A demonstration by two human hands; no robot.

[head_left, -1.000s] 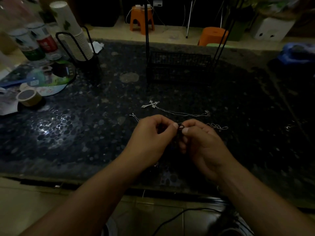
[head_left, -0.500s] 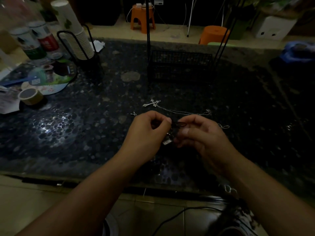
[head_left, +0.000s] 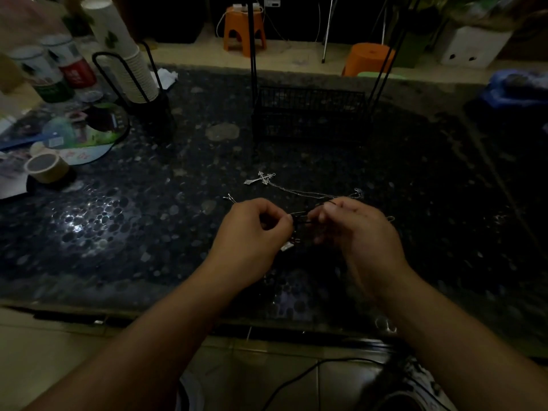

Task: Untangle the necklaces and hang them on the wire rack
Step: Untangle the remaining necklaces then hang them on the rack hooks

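My left hand (head_left: 252, 235) and my right hand (head_left: 358, 229) are raised just over the dark pebble table (head_left: 124, 221), close together. Each pinches a thin dark necklace cord (head_left: 301, 217) stretched between the fingertips. A small pale pendant (head_left: 287, 247) dangles below the left fingers. A silver cross necklace (head_left: 262, 178) lies on the table beyond the hands, its chain (head_left: 308, 193) running right. The black wire rack (head_left: 308, 117) stands at the back centre, its uprights rising out of view.
A stack of paper cups (head_left: 124, 54) in a black holder stands back left, with cans (head_left: 53, 69), a round fan (head_left: 80, 134) and a tape roll (head_left: 47, 167) nearby. A blue object (head_left: 519, 87) sits at the far right. Orange stools (head_left: 244, 31) stand on the floor behind.
My hands have drawn slightly apart, stretching the dark cord between them, and a pale pendant that was hidden a second ago now hangs below the left fingers.
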